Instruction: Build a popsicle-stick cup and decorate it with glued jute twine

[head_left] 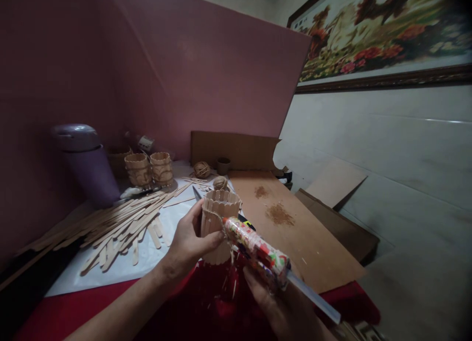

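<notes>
My left hand (195, 235) is wrapped round the side of a cup made of wooden craft sticks (216, 252), held upright over the table's front edge. A strand of twine (212, 213) runs across the cup's upper side. In my right hand (271, 296) is a hot glue gun (261, 247) covered in colourful floral wrapping, a long clear glue stick (313, 294) jutting from its back. Its orange nozzle meets or nearly meets the twine on the cup; I cannot tell which. The glue gun's body hides part of my right fingers.
Loose craft sticks (129, 228) fan out on white sheeting at left, near a purple bottle (90, 169). Behind stand two finished-looking stick cups (161, 169), twine balls (201, 170) and a small dark pot (223, 166). Brown shavings (280, 214) lie on the wooden board (324, 252) at right.
</notes>
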`<state>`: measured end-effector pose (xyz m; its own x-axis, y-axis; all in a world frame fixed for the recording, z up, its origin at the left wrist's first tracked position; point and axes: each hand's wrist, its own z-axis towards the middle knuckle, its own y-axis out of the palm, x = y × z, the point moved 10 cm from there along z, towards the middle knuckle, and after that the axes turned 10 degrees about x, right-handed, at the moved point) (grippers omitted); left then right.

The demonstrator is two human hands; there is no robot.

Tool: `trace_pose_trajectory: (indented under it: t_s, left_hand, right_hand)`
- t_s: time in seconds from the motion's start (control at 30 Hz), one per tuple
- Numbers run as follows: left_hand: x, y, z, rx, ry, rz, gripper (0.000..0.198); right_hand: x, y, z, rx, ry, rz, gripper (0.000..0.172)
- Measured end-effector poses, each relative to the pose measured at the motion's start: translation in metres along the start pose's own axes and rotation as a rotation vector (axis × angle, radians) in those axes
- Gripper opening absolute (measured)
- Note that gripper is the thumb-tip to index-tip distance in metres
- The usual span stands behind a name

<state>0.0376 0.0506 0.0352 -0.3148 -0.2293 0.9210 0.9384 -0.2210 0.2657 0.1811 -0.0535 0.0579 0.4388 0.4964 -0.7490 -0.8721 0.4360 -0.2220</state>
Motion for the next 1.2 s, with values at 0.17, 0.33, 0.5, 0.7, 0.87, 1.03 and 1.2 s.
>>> trace_pose_trajectory:
  t_s: [0.17,0.33,0.5,0.7,0.87,1.03,1.2]
  left_hand:
    - [0.004,0.004,-0.002,-0.035,0.024,0.022,0.062]
    - [0.005,0.005,-0.001,-0.04,0.03,0.039,0.069]
    - [0.002,0.004,-0.001,-0.025,0.027,0.044,0.075]
    - [0.001,0.004,-0.002,-0.025,0.03,0.054,0.078]
    - [0.0,0.002,-0.002,-0.011,0.037,0.066,0.079]
    - [-0.001,0.004,-0.002,-0.04,0.043,0.036,0.079]
    - [0.0,0.006,-0.003,-0.038,0.026,0.012,0.08]
  right_hand:
    - [0.001,0.007,-0.001,0.035,-0.047,0.004,0.021]
    - [0.007,0.007,-0.006,0.06,-0.048,-0.04,0.02]
    - [0.006,0.006,-0.009,0.083,-0.084,-0.076,0.018]
    - [0.004,0.009,-0.012,0.111,-0.139,-0.148,0.019]
    - [0.007,0.011,-0.014,0.096,-0.149,-0.182,0.024]
    - [0.006,0.011,-0.015,0.079,-0.184,-0.211,0.025]
    - [0.006,0.009,-0.016,0.083,-0.189,-0.247,0.025]
